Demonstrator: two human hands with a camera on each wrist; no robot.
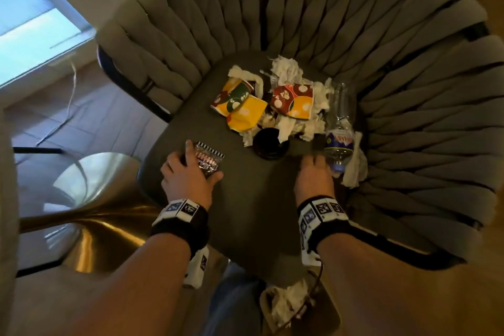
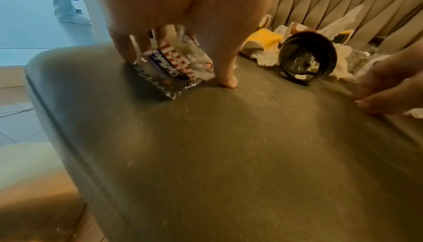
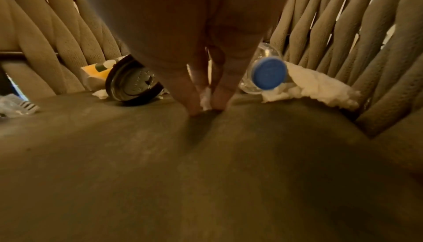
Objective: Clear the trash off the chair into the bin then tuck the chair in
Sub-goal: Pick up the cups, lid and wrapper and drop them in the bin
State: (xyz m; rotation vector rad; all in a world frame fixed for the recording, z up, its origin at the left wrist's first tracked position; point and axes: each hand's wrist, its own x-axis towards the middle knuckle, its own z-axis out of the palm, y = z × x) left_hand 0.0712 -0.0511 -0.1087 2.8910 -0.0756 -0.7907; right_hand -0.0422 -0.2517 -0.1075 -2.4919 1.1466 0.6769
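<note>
The grey woven chair point(image 1: 409, 123) has trash piled at the back of its seat: flattened colourful paper cups point(image 1: 240, 106), crumpled white tissues point(image 1: 286, 68), a black lid point(image 1: 271, 143) and a clear plastic bottle point(image 1: 339, 128) with a blue cap point(image 3: 269, 74). My left hand point(image 1: 204, 159) grips a shiny snack wrapper point(image 2: 169, 65) near the seat's front left, thumb tip pressed on the seat. My right hand point(image 1: 313, 161) is just left of the bottle cap. Its fingertips point(image 3: 192, 104) touch the seat and pinch a small white tissue scrap point(image 3: 206, 99).
A beige bin point(image 1: 330, 314) with white tissue in it stands on the floor by my legs, below the seat's front edge. A glass table on a gold pedestal point(image 1: 95, 221) is at the left. A person's legs point(image 2: 64, 1) stand far off.
</note>
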